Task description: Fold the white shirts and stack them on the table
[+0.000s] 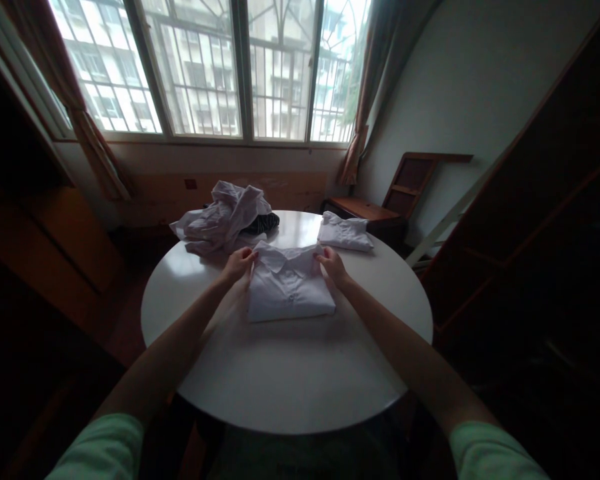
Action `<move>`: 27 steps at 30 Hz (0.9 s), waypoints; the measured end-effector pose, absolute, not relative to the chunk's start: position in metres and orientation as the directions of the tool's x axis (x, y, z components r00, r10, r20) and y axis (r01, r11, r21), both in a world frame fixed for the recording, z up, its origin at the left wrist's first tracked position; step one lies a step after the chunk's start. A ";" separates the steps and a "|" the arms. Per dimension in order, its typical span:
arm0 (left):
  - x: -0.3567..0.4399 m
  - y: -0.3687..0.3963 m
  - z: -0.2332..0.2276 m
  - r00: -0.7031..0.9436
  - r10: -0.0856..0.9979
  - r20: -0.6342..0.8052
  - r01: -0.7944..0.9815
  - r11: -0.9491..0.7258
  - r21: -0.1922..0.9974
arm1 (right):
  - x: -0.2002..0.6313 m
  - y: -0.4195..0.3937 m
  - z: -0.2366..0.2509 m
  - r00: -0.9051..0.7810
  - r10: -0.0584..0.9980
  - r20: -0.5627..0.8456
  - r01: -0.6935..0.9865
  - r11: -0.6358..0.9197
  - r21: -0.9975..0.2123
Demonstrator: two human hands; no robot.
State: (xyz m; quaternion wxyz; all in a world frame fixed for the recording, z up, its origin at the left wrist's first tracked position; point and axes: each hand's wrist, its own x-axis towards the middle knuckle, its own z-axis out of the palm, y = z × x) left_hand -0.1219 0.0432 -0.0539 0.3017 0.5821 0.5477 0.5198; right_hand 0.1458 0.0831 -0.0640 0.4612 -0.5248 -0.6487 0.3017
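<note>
Shirt (293, 297), folded, on counter (300, 380); left hand (239, 263) and right hand (332, 264) pinch its collar-end corners, grip closed, apparently to square the folds.

Over the remote feed I saw the folded shirt (291, 308) as plain white with a faint lilac cast, and the second folded garment (345, 235) matched it. The crumpled heap (215, 223) showed me a greyer lilac-white, while the dark cloth (264, 224) was black with thin pale stripes. I read the worktop (290, 380) as solid white, the sleeves (105, 445) as mint green, the curtains (91, 143) as orange-brown, and the chair (363, 209) as reddish brown.
</note>
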 end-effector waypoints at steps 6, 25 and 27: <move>-0.103 0.037 -0.059 -0.175 0.982 0.067 -0.016 -0.071 0.997 | 0.143 0.088 -0.070 -0.056 0.964 0.259 0.254 0.265 -0.930; -0.102 0.055 -0.061 0.065 0.989 0.134 0.210 -0.145 0.967 | 0.158 0.085 -0.059 -0.200 0.932 0.302 0.549 0.362 -0.753; -0.104 0.063 -0.054 0.157 0.984 0.084 0.261 -0.123 0.958 | 0.164 0.081 -0.053 -0.211 0.937 0.278 0.568 0.349 -0.745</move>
